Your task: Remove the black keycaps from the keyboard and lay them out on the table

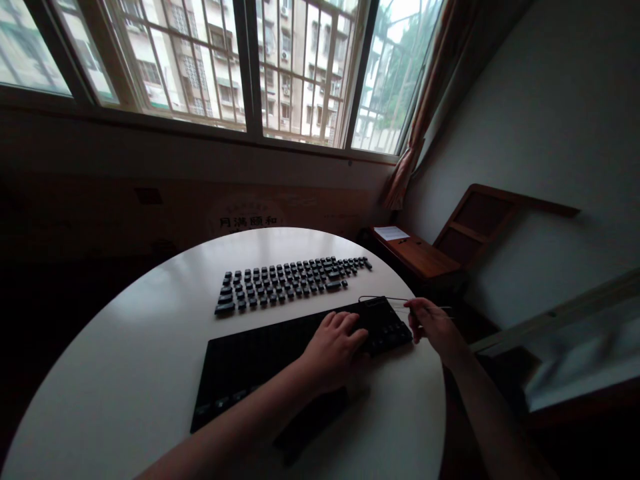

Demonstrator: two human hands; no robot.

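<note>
A black keyboard (265, 340) lies at a slant on the round white table, most of its face bare of keycaps. Some keys remain at its right end and along its near left edge. My left hand (337, 343) rests on the right half of the keyboard with fingers spread. Just off the right end, my right hand (433, 327) is closed in a pinch on a wire keycap puller (399, 305), whose thin wires point left toward the keyboard. Beyond the keyboard, loose black keycaps (285, 280) stand in rows, laid out like a keyboard.
The round white table (125, 347) has its right edge beneath my right hand. A dark flat object (310, 427) lies by my left forearm. A thin black cable (367, 297) curves at the keyboard's far edge. A wooden chair (425, 257) with a paper (391, 233) stands beyond.
</note>
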